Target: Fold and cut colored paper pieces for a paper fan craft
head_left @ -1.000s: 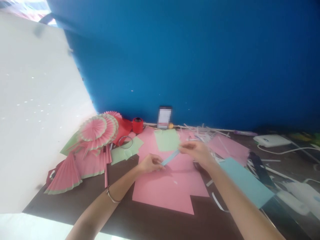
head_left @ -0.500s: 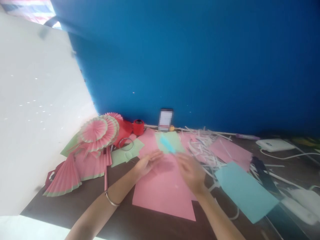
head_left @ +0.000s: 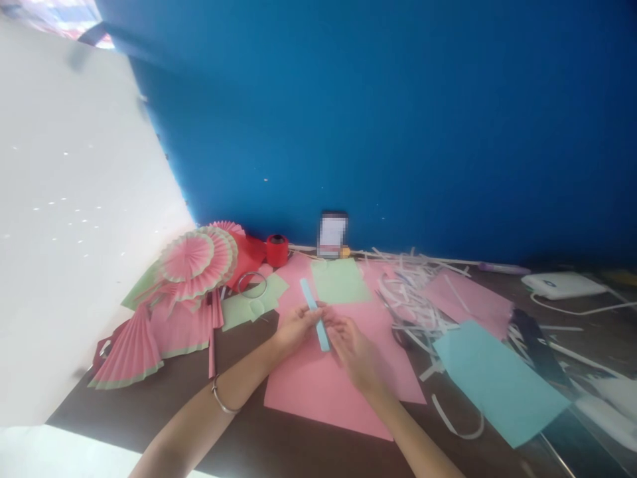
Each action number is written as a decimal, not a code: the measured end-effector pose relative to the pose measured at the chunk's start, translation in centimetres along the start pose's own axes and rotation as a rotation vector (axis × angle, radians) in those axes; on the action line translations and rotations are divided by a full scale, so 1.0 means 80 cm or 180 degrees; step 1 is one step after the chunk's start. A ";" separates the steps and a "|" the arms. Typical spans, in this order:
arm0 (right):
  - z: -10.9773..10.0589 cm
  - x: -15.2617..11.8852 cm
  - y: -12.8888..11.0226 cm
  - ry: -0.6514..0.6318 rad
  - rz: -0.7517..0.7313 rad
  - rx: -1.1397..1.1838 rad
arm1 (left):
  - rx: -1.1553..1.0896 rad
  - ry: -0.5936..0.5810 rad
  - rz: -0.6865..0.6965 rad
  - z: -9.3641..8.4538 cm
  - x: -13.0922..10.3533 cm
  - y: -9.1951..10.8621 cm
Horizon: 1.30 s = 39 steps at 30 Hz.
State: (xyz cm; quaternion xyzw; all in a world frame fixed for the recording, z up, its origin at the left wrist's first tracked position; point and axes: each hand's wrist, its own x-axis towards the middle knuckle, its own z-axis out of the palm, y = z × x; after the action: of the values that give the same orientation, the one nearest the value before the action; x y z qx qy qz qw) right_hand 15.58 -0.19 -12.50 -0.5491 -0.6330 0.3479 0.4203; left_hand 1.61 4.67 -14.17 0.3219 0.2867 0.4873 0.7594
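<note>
The brown bench (head_left: 249, 431) runs along in front of me, and a thin bangle (head_left: 219, 403) circles my left wrist. On the bench lies pink paper (head_left: 318, 392), directly below both my hands. My left hand (head_left: 296, 326) is closed in a pinch, with a narrow blue strip (head_left: 323, 338) between thumb and fingers. The strip sits above the pink paper, tilted, its top end leaning to my left and its lower end poking out below my fingers. My right hand (head_left: 355, 355) is just beside it, fingers loosely bent and partly open; I can't tell whether their tips touch the strip.

Off to my right a blue sheet (head_left: 502, 382) lies askew, near a curled white strip (head_left: 455, 425). To my left are pleated pink fans (head_left: 127, 352) with green edges. Past my hands, a green sheet (head_left: 339, 280) rests on the pink paper, with a tangle of white scraps (head_left: 413, 299) to its right and a ring (head_left: 253, 285) on green paper to its left. Farther back stand a red roll (head_left: 277, 251) and an upright panel (head_left: 332, 234), its face blurred, before the blue wall (head_left: 368, 119).
</note>
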 end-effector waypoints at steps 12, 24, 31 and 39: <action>0.006 0.005 0.013 -0.0445 0.0837 0.0570 | -0.0081 0.0421 0.0062 -0.007 0.007 -0.009; -0.004 0.008 0.014 -0.0462 0.0705 0.0521 | -0.0227 0.0535 0.0220 -0.013 0.014 0.004; -0.014 0.010 0.006 -0.0480 0.0784 0.0503 | 0.0096 0.0567 0.0132 -0.013 0.011 0.003; -0.024 0.009 -0.002 -0.0721 0.0996 0.0618 | -0.0475 0.0954 0.0072 -0.026 0.021 0.012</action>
State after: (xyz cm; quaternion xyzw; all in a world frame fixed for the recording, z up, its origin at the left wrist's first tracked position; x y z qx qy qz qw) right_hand 17.24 0.49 -11.48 -0.5551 -0.5468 0.5277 0.3383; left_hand 0.09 6.95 -14.93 0.1915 0.3561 0.5583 0.7245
